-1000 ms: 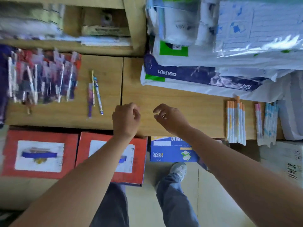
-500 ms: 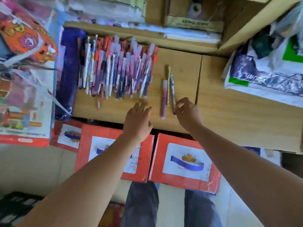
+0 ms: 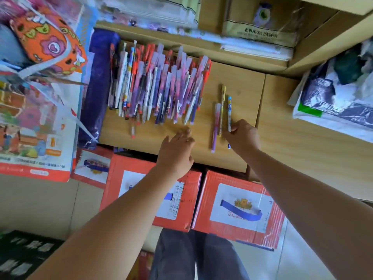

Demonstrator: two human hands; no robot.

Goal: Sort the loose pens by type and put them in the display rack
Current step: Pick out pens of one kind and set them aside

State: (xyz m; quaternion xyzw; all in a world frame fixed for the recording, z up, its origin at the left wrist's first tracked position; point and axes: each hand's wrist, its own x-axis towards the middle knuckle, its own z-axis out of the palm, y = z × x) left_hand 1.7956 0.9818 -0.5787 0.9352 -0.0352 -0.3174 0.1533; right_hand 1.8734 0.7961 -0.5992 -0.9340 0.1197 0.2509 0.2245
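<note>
- The left hand [image 3: 175, 152] is released: its fingers stretch forward, blurred, over the tabletop [image 3: 240, 81], with the tips just short of the near ends of the pen pile [image 3: 157, 87].
- The pen pile lies ahead of the left hand. The pens are packed side by side, their long axes running away from the person and fanning a little at the far ends.
- One stray red-tipped pen [image 3: 132, 131] lies just ahead and to the left of the left hand, with the same near-to-far axis.
- The right hand [image 3: 243, 136] has curled fingers grasping the lower part of the blue pen [image 3: 229, 112]. The pen's shaft points straight away from the person, and its near tip shows below the hand.
- Just left of the right hand lie the yellow pen [image 3: 222, 106] and the purple pen [image 3: 215, 126]. They are roughly parallel to the blue pen and close beside it, and the purple one reaches nearest to the person.
- A purple packet [image 3: 96, 87] runs along the pile's left side, well left of both hands.
- Red cartons [image 3: 238, 209] stand below the tabletop's near edge, under the forearms.
</note>
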